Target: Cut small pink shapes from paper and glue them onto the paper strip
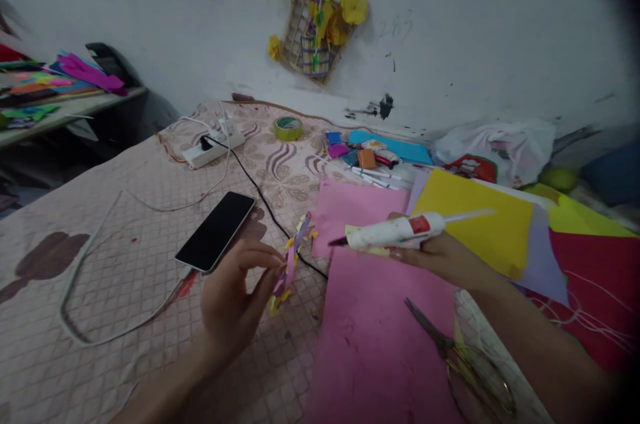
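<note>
Between the thumb and fingertips of my left hand [243, 291] is a twisted purple and pink paper strip [291, 261] with small yellow pieces along it. It is held upright above the patterned cloth. My right hand [425, 254] is wrapped round a white glue gun [395, 232], whose dark nozzle points left toward the strip. A clear glue stick sticks out of its back end. Pink paper sheets [385, 331] lie under and in front of the gun. Open scissors [447, 347] with gold handles rest on the pink paper, below my right forearm.
A black phone [217, 231] on a white cable lies left of centre. Behind are a power strip [213, 149], green tape [288, 129] and pens [377, 176]. Yellow [473, 217] and red sheets [595, 284] and a plastic bag [500, 147] are at the right. A black cord crosses the cloth.
</note>
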`<state>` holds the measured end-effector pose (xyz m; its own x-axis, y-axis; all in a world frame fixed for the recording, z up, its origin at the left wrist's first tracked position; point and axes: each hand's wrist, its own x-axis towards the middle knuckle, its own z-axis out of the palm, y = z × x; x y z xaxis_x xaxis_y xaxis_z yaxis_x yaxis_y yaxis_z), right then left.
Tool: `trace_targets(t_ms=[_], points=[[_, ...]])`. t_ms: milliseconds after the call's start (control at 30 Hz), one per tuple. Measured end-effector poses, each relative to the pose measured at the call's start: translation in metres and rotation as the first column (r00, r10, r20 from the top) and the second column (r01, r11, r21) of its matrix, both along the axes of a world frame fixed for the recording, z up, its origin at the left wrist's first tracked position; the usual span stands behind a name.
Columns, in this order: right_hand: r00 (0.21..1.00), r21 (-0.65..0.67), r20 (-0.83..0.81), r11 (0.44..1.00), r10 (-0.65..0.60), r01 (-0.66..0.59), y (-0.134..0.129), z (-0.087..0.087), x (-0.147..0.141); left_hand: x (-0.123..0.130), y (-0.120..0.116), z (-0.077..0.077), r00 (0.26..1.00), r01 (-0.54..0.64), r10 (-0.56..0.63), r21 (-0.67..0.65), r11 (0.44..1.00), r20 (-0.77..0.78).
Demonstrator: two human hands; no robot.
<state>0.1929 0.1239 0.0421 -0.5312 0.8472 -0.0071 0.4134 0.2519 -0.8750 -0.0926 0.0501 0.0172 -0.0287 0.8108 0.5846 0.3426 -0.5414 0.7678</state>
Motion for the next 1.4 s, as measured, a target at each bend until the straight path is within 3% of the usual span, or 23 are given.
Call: trace_targets(t_ms=[133, 233, 400, 600, 867, 1100, 1400], points=[[0.98, 0.102, 0.029, 0.976, -0.199, 0.195, 0.02, -0.021, -0.002, -0.014, 0.008, -0.001, 0.995, -0.094, 0.085, -0.272, 0.958, -0.044], [0.952, 0.176, 0.061, 0.942, -0.3, 0.286, 0.033, -0.039, -0.006, -0.022, 0.014, 0.0, 0.997, -0.06, 0.035, -0.433, 0.9, -0.066], [0.887, 0.302, 0.192, 0.885, -0.419, 0.353, 0.046, -0.066, -0.007, -0.022, 0.028, 0.004, 0.991, 0.025, -0.09, -0.539, 0.842, -0.096], [0.882, 0.367, 0.189, 0.864, -0.433, 0.346, 0.045, -0.072, -0.005, -0.012, 0.061, 0.002, 0.938, 0.007, -0.185, -0.517, 0.856, -0.294], [0.897, 0.36, 0.181, 0.876, -0.403, 0.321, 0.041, -0.07, -0.005, -0.001, 0.083, 0.004, 0.746, -0.094, -0.24, -0.455, 0.886, -0.621], [0.901, 0.37, 0.173, 0.874, -0.398, 0.315, 0.042, -0.072, -0.003, 0.002, 0.084, 0.003, 0.677, -0.123, -0.26, -0.455, 0.882, -0.688], [0.898, 0.356, 0.175, 0.877, -0.403, 0.324, 0.041, -0.071, -0.004, 0.005, 0.084, -0.005, 0.671, -0.142, -0.244, -0.445, 0.884, -0.7]])
